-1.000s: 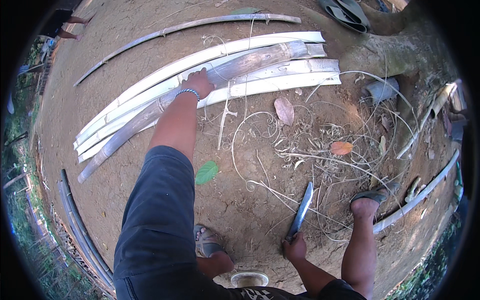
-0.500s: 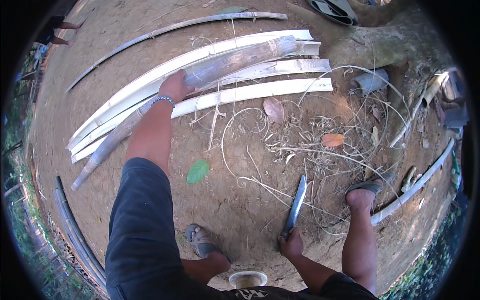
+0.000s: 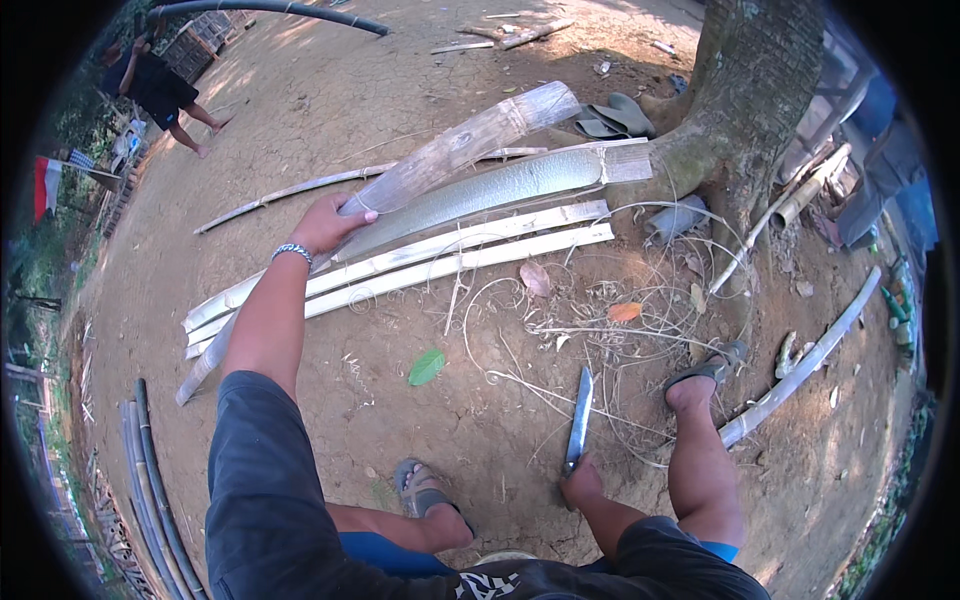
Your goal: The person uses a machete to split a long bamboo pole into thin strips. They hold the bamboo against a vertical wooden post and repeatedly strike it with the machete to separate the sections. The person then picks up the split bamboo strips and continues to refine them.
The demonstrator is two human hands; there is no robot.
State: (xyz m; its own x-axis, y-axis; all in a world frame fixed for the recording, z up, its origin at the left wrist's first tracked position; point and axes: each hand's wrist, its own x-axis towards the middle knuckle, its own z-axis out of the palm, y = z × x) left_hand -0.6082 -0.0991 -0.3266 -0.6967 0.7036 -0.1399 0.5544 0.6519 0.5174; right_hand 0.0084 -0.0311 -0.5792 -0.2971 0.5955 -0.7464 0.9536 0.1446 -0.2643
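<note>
My left hand [image 3: 333, 222] is closed around a long grey-brown split bamboo piece [image 3: 455, 150]. Its far end is tilted up off the pile, and its near end reaches down to the left, partly behind my forearm. Below it lie a hollow bamboo half [image 3: 500, 188] with its pale inner face up and two narrower pale bamboo strips [image 3: 460, 262]. Low in front of me, my right hand [image 3: 582, 484] grips the handle of a machete [image 3: 580, 415], whose blade points away from me over the dirt.
Curly bamboo shavings [image 3: 610, 290] and dry leaves litter the ground at centre right. A tree trunk [image 3: 755, 90] rises beyond, with sandals [image 3: 618, 118] at its foot. Bamboo poles [image 3: 150, 490] lie left, another pole [image 3: 800, 365] right. Another person [image 3: 165, 95] stands far left.
My left hand has raised the bamboo piece, its far end lifting away from the other strips. The machete stays in my right hand. My view has tipped up, showing more ground beyond.
</note>
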